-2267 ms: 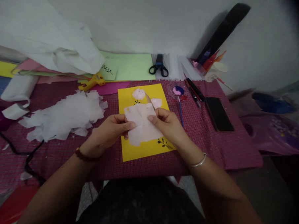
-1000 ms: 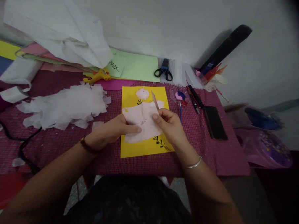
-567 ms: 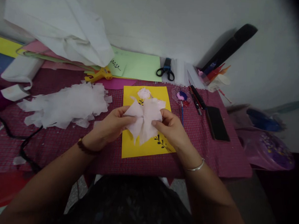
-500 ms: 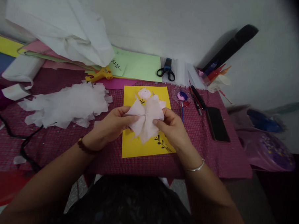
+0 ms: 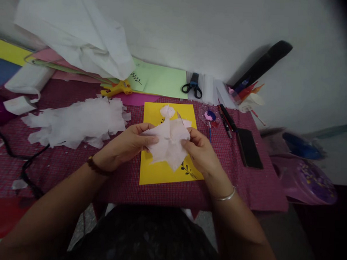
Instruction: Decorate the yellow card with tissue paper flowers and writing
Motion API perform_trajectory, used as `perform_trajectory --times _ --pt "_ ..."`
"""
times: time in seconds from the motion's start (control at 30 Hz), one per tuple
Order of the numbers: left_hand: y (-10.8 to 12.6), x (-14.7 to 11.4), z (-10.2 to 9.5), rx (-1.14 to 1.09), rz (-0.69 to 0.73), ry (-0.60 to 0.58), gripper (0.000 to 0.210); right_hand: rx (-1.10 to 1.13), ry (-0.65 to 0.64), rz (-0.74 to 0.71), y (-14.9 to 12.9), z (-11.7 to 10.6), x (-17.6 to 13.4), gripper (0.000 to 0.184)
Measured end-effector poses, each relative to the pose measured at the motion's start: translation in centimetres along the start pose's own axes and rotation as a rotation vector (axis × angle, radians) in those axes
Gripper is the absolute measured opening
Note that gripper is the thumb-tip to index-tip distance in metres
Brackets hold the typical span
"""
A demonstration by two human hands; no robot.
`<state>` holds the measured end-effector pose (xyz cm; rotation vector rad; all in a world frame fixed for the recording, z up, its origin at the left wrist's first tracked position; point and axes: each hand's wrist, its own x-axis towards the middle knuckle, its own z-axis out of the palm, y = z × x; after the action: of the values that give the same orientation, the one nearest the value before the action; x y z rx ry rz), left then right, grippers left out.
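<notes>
Between my two hands spreads a pale pink tissue paper piece (image 5: 169, 145) with jagged, pointed edges and a creased centre. My left hand (image 5: 135, 140) pinches its left side between thumb and fingers. On the opposite side, my right hand (image 5: 200, 148) pinches the edge the same way. Directly beneath lies a yellow sheet of paper (image 5: 151, 175), partly covered by the tissue and my hands. A small ruffled pale pink flower (image 5: 167, 111) sits near the sheet's top, and a dark painted leaf sprig (image 5: 189, 171) shows at its lower right.
A heap of white tissue pieces (image 5: 76, 122) lies left, with a yellow glue gun (image 5: 117, 88) behind it. Scissors (image 5: 194, 85) rest at the back by a green sheet (image 5: 167, 78). A paint palette (image 5: 210, 115), pens (image 5: 226, 119) and a phone (image 5: 249, 148) lie right.
The tissue piece has opened out flatter and turned between my hands, its points now facing differently. Both hands keep their pinch. The view has shifted slightly.
</notes>
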<state>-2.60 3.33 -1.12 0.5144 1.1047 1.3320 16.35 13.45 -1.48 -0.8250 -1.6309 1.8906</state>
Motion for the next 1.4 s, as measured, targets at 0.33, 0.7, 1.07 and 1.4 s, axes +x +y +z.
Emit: perform_trajectory --times 0.33,0.7,1.07,1.4 --pt "-1.3 0.6 1.1 -0.057 0.198 -0.008 0.051 0.065 -0.017 0.073 -0.4 0.2 0.4 0.025" --pt "-2.1 -1.0 2.1 1.370 0.971 0.197 0.040 -0.004 -0.100 -0.010 -0.4 1.0 -0.3 0.017" --pt "-2.7 -0.1 1.1 1.505 0.982 0.289 0.017 0.051 -0.090 -0.003 0.0 0.8 -0.4 0.018" --pt "-1.6 -1.2 1.0 1.694 1.237 0.193 0.008 -0.085 -0.066 -0.020 -0.2 0.2 0.1 0.029"
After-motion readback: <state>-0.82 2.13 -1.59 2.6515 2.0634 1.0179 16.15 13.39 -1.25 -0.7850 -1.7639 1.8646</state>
